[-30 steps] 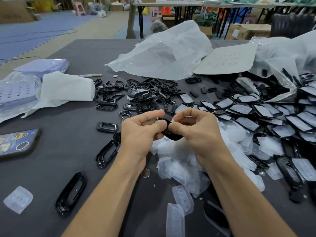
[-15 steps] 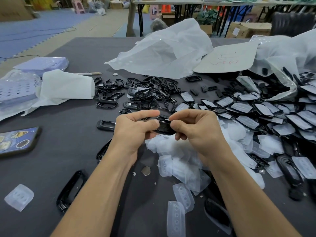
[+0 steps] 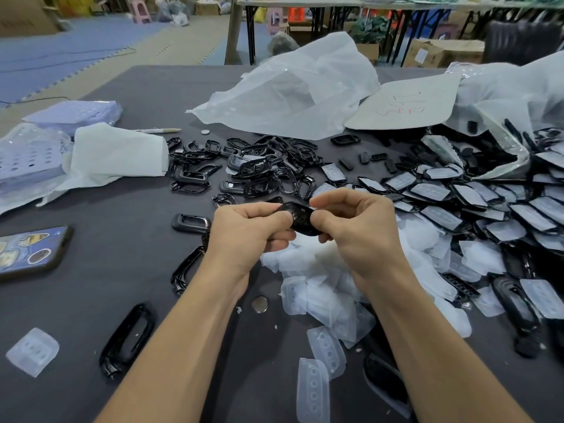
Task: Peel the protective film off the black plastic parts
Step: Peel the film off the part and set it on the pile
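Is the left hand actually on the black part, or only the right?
Touching. The head view shows the left hand pinching the black part at its left edge with no gap; the right hand pinches the right edge.

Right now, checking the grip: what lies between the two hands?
In the head view, a black plastic part lies there, pinched by the left hand and the right hand.

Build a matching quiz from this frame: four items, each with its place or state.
Items:
1 phone
2 pen
3 black plastic part
4 cardboard sheet

Places or states:
A bears red writing
B pinched between left hand and right hand
C on the table's near left
D just beyond the white folded sheet

Pairs: 1-C, 2-D, 3-B, 4-A
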`<state>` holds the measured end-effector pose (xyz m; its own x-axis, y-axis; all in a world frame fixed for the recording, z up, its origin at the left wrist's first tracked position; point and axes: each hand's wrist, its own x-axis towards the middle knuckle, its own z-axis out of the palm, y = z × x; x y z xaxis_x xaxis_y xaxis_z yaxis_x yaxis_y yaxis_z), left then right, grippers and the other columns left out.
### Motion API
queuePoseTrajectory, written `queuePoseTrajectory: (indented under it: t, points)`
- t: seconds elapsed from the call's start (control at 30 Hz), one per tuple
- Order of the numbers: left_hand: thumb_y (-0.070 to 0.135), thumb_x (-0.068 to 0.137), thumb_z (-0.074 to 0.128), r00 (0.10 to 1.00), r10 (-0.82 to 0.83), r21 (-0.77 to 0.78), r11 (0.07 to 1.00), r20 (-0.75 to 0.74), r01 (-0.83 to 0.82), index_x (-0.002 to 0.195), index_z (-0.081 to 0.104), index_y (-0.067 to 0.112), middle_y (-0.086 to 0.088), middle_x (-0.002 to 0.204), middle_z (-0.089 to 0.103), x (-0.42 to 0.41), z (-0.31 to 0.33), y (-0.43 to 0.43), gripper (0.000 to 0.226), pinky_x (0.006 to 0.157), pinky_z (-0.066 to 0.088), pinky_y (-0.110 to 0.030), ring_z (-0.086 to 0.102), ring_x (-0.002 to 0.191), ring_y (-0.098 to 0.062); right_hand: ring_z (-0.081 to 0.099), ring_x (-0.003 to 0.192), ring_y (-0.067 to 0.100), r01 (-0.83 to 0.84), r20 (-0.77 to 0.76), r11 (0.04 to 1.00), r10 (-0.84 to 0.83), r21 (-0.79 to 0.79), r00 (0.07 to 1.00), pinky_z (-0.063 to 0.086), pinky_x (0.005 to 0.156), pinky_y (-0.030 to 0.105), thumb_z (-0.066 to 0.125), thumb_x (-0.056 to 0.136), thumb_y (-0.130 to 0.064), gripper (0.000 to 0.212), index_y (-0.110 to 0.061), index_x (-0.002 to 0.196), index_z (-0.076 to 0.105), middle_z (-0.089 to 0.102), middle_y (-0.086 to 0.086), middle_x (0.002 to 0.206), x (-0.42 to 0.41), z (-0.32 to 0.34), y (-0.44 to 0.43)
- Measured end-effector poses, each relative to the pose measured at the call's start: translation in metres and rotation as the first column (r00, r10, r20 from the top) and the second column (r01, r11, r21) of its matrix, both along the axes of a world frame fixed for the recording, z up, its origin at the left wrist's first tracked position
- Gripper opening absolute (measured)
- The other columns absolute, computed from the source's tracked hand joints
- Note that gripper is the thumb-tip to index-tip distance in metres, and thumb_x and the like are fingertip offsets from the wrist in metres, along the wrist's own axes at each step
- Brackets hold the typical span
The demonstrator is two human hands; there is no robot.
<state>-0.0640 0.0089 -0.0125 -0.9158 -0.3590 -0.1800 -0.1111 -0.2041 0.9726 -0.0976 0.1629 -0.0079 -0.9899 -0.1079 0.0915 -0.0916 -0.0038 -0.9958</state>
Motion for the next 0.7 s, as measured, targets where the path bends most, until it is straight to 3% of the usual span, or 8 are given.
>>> queuePoseTrajectory:
  t: [0.13,0.27,0.37,0.47,0.53,0.6,0.67,0.7]
  points:
    - [-0.009,0.077,0.080,0.993,0.110,-0.062,0.992,-0.038,-0.112,0.082,0.080,0.009,-0.011,0.066,0.074,-0.004,-0.006,0.001,0.019,0.055,0.058,-0.027,0.063,0.050,-0.018,0.065,0.053,0.018,-0.022,-0.028,0.988,0.027,0.153,0.999,0.053,0.058,0.030,0.072,0.081,0.002,0.022,-0.019,0.084,0.079,0.076,0.002,0.070,0.003,-0.003,-0.004]
    - [-0.002,0.086,0.076,0.998,0.050,-0.016,0.999,-0.036,-0.051,0.079,0.084,0.017,-0.008,0.073,0.077,-0.002,-0.006,0.006,0.021,0.057,0.057,-0.023,0.065,0.056,-0.013,0.070,0.060,0.023,0.036,-0.022,0.994,-0.034,0.101,0.999,0.054,0.060,0.031,0.072,0.081,0.003,0.023,-0.019,0.084,0.079,0.077,0.002,0.072,0.004,-0.004,-0.007]
    - [-0.004,0.087,0.075,0.996,0.087,-0.002,0.996,-0.021,-0.087,0.074,0.083,0.019,-0.007,0.073,0.077,-0.004,-0.003,0.004,0.027,0.055,0.056,-0.021,0.068,0.057,-0.014,0.070,0.057,0.017,0.012,-0.046,0.992,-0.006,0.130,0.999,0.054,0.058,0.027,0.075,0.081,0.001,0.021,-0.019,0.085,0.079,0.077,-0.001,0.071,0.006,-0.001,-0.007]
    - [-0.007,0.084,0.076,0.978,0.208,-0.043,0.977,-0.014,-0.209,0.082,0.080,0.012,-0.010,0.077,0.079,-0.007,-0.001,-0.007,0.020,0.055,0.057,-0.023,0.071,0.060,-0.019,0.070,0.061,0.006,0.117,-0.199,0.937,-0.053,0.328,0.978,0.055,0.061,0.020,0.080,0.083,-0.013,0.012,-0.024,0.081,0.080,0.075,-0.010,0.069,0.007,0.002,-0.001]
    - [-0.008,0.083,0.075,0.967,0.256,-0.042,0.966,-0.022,-0.256,0.082,0.079,0.011,-0.011,0.077,0.079,-0.006,0.001,-0.014,0.019,0.054,0.057,-0.024,0.073,0.061,-0.021,0.064,0.062,-0.004,0.118,-0.290,0.863,0.033,0.491,0.957,0.047,0.059,0.009,0.079,0.082,-0.017,0.010,-0.026,0.079,0.081,0.073,-0.014,0.069,0.011,0.007,0.002]
    - [-0.008,0.083,0.075,0.960,0.278,-0.035,0.960,-0.028,-0.279,0.079,0.078,0.013,-0.008,0.072,0.078,-0.006,0.001,-0.019,0.022,0.054,0.057,-0.025,0.072,0.059,-0.020,0.060,0.074,-0.004,0.021,-0.232,0.704,0.205,0.710,0.951,0.041,0.067,0.008,0.080,0.080,-0.024,0.008,-0.030,0.085,0.081,0.072,-0.013,0.081,0.013,0.010,-0.001]
    - [-0.008,0.083,0.075,0.960,0.280,-0.020,0.960,-0.034,-0.280,0.077,0.078,0.015,-0.005,0.068,0.077,-0.006,0.000,-0.022,0.024,0.053,0.057,-0.025,0.070,0.055,-0.017,0.057,0.098,0.008,-0.011,-0.147,0.456,0.311,0.890,0.939,0.043,0.091,0.023,0.081,0.080,-0.032,0.018,-0.035,0.097,0.078,0.068,-0.011,0.099,0.017,0.008,-0.006]
    - [-0.008,0.083,0.075,0.960,0.278,-0.009,0.960,-0.035,-0.278,0.077,0.078,0.015,-0.003,0.066,0.076,-0.007,0.000,-0.022,0.024,0.053,0.057,-0.024,0.069,0.053,-0.016,0.056,0.105,0.015,-0.012,-0.129,0.407,0.317,0.914,0.940,0.042,0.098,0.030,0.081,0.082,-0.034,0.017,-0.036,0.099,0.078,0.066,-0.008,0.103,0.019,0.007,-0.009]
